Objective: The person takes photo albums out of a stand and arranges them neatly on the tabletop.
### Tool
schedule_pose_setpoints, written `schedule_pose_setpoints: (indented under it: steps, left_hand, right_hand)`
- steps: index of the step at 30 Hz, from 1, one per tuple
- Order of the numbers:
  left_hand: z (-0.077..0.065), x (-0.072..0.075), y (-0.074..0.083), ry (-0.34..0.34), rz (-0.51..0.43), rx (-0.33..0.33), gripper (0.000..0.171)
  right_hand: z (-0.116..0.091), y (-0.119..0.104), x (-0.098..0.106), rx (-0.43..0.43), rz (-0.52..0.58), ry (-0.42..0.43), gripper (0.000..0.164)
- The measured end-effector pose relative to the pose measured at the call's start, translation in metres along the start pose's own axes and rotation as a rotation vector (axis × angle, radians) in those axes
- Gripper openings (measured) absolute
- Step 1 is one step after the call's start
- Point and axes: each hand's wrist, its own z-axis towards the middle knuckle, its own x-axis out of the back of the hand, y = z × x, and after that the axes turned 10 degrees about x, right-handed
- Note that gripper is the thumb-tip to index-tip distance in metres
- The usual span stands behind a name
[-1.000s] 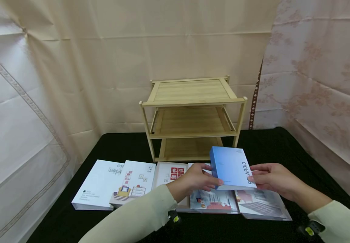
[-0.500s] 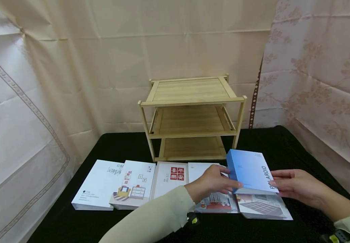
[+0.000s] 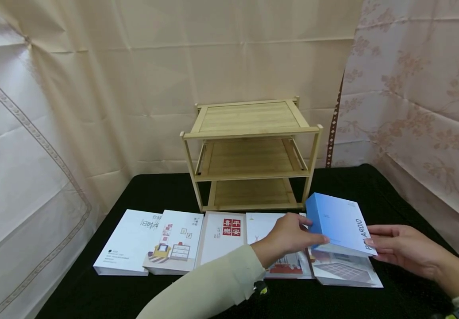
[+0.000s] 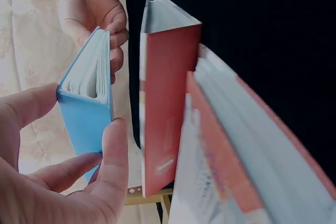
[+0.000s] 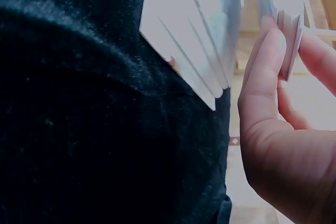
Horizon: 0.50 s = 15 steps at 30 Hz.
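A blue photo album [image 3: 338, 223] marked "POLAROID" is held up between both hands, tilted, over the right end of a row of albums. My left hand [image 3: 291, 235] grips its spine side, thumb in front. The fingers of my right hand [image 3: 410, 252] pinch the lower right edge, thumb on the cover. The left wrist view shows the blue album's spine [image 4: 86, 124] and page edges. Beneath it lies an album with a grid picture [image 3: 345, 269], partly hidden. My left forearm and hand partly cover an album with a red drawing [image 3: 287, 266].
Farther left lie a white album [image 3: 127, 243], an album with a furniture drawing [image 3: 177, 239] and one with a red square [image 3: 223, 235]. Behind the row stands a three-tier wooden rack [image 3: 253, 119] on a black cloth [image 3: 157, 190]. Curtains [image 3: 133, 88] enclose the table.
Both hands have carried the blue album to the right, from over the album with the red drawing to over the one with the grid picture. Its tilt has increased slightly.
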Motion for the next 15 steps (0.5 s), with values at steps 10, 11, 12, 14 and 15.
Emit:
schedule_pose_setpoints:
  steps: [10,11,12,14,15]
  left_hand:
    - [0.005,-0.027,0.013,0.014,-0.043,0.032,0.051]
    - [0.006,-0.031,0.015,0.021,-0.033,0.036,0.051]
    - [0.006,-0.034,0.017,0.023,-0.026,0.038,0.051]
    - [0.008,-0.040,0.021,0.028,0.020,0.039,0.050]
    - [0.008,-0.043,0.022,0.024,0.039,0.037,0.048]
  right_hand:
    - [-0.008,0.002,0.021,-0.026,-0.157,0.132,0.064]
    - [-0.009,0.003,0.025,-0.038,-0.158,0.148,0.064]
    - [-0.010,0.004,0.029,-0.046,-0.158,0.155,0.063]
    - [-0.014,0.005,0.037,-0.066,-0.151,0.166,0.059]
    - [-0.015,0.005,0.040,-0.081,-0.146,0.178,0.057]
